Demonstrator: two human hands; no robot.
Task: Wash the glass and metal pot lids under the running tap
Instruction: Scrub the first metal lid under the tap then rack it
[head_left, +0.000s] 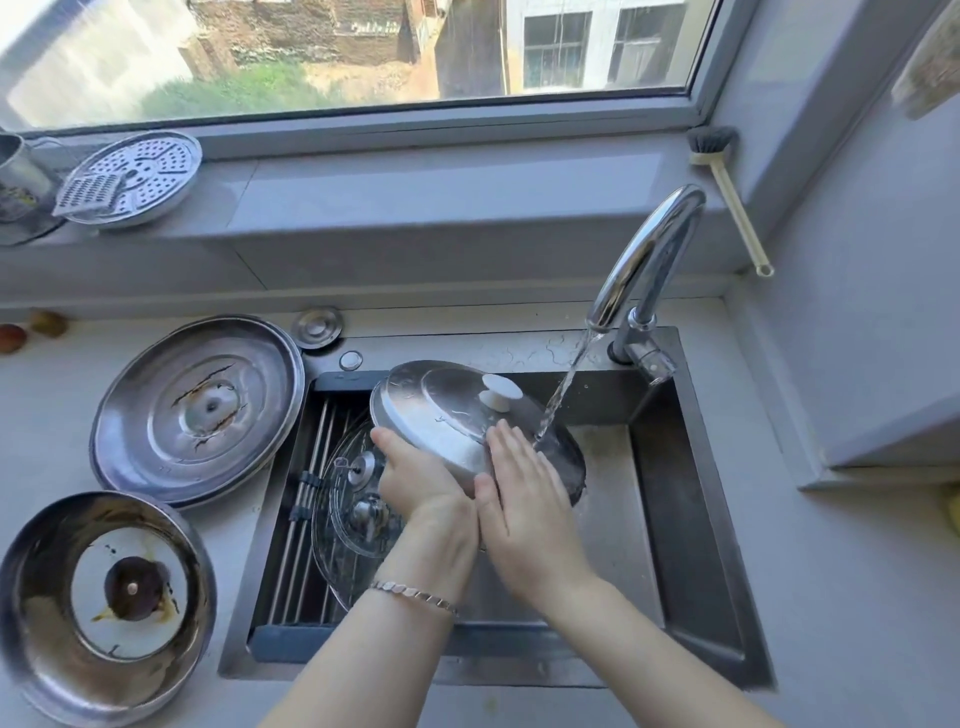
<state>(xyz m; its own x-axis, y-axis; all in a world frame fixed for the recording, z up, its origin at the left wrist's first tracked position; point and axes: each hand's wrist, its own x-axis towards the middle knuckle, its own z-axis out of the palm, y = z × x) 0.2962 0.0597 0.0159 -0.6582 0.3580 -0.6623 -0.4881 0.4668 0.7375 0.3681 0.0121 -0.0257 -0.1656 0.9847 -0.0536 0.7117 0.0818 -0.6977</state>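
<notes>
Left hand (415, 480) grips the lower rim of the metal lid (441, 421), which is tilted over the sink (691, 519) with its white knob (500, 392) facing up. Right hand (524, 493) lies flat on the lid's face, fingers straight, where water (563, 395) from the tap (644, 260) lands. Glass lid (348, 525) rests on the rack (306, 499) at sink left, and a large lid (197, 410) lies on the counter (52, 415), its small rim stamp too small to read.
</notes>
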